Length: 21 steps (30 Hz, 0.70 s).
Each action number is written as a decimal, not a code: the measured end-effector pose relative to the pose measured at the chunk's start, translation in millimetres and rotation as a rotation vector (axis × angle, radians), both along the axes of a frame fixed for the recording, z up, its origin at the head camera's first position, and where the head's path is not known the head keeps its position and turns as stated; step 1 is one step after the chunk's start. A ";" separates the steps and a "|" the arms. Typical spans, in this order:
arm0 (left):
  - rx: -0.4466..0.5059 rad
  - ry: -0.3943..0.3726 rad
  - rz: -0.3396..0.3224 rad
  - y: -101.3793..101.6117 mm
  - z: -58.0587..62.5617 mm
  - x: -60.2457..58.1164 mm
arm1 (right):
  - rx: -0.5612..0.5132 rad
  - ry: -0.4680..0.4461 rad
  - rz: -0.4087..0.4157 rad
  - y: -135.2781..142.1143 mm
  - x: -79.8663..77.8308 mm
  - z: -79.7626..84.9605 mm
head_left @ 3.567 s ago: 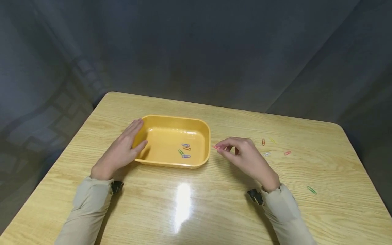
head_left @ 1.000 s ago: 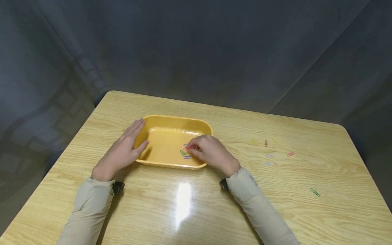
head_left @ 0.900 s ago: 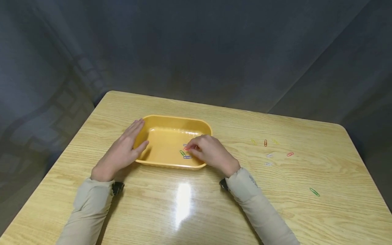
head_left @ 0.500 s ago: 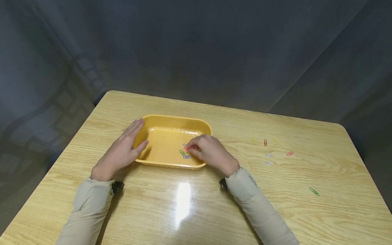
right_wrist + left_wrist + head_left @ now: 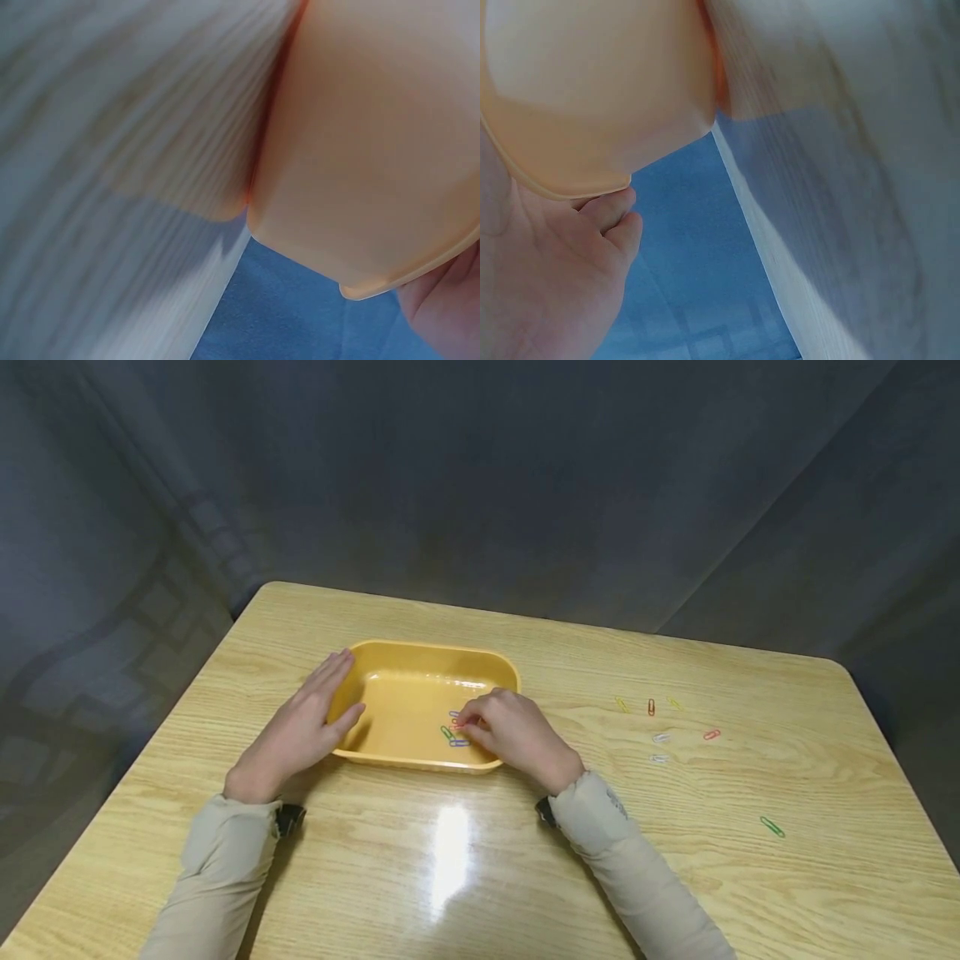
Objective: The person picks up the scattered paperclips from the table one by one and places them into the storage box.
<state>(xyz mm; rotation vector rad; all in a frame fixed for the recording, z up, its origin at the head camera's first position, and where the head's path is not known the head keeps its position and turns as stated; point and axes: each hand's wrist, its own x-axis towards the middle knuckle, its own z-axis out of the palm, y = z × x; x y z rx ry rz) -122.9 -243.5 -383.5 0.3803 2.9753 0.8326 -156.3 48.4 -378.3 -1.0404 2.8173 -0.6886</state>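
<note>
A yellow plastic tub (image 5: 423, 766) stands on the wooden table. My left hand (image 5: 296, 727) rests on its left rim, fingers straight along the edge and thumb pointing inward. In the left wrist view, the left hand (image 5: 562, 262) lies behind the tub's rim. My right hand (image 5: 521, 735) reaches over the right rim and pinches a pinkish-red paper clip (image 5: 454, 727) low inside the tub. Around those fingertips lie a green paper clip (image 5: 447, 732), a blue paper clip (image 5: 460, 743) and another blue paper clip (image 5: 453, 714). The right wrist view shows the tub's outer wall (image 5: 360, 150).
Right of the tub, loose paper clips lie on the table (image 5: 360, 868): a yellow clip (image 5: 622, 704), a red clip (image 5: 651, 707), a white clip (image 5: 659, 759), a pink clip (image 5: 712, 735) and others. A green clip (image 5: 772, 827) lies nearer the right edge. Dark curtain (image 5: 480, 485) hangs behind.
Since the earliest frame, my right hand has carried the pinkish-red paper clip leftward over the rim and down into the tub. Over the last second both hands have stayed nearly still.
</note>
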 end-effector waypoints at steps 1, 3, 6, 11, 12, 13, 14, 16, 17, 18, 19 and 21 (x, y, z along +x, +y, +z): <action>0.000 0.000 0.001 0.1 0.2 0.0 | -0.002 0.004 -0.001 0.0 0.1 0.1; -0.001 -0.001 0.002 0.4 0.5 0.1 | -0.003 0.007 -0.003 -0.1 0.2 -0.2; -0.003 -0.004 0.002 0.5 0.9 0.3 | -0.002 0.005 -0.010 -0.2 0.5 -1.1; -0.004 -0.005 0.003 0.7 1.5 0.5 | -0.005 0.001 -0.018 0.3 0.5 -1.7; -0.004 -0.006 0.004 0.7 1.6 0.4 | -0.008 0.001 -0.016 0.6 0.4 -1.7; -0.004 -0.006 0.005 0.6 1.6 0.4 | -0.013 -0.004 -0.012 1.0 0.2 -1.6; -0.005 -0.007 0.005 0.6 1.7 0.4 | -0.019 -0.008 -0.008 1.5 0.0 -1.3; -0.005 -0.007 0.005 0.4 1.7 0.4 | -0.038 -0.019 0.008 2.8 -0.5 -0.7; -0.006 -0.007 0.005 0.2 1.6 0.3 | -0.051 -0.030 0.017 3.5 -0.7 -0.2; -0.006 -0.007 0.004 0.1 1.5 0.3 | -0.064 -0.044 0.028 4.3 -0.8 0.5; -0.007 -0.008 0.005 -0.1 1.4 0.4 | -0.078 -0.059 0.040 5.3 -0.8 1.4; -0.005 -0.010 0.005 -0.1 1.0 0.3 | -0.114 -0.090 0.063 7.3 -0.7 3.7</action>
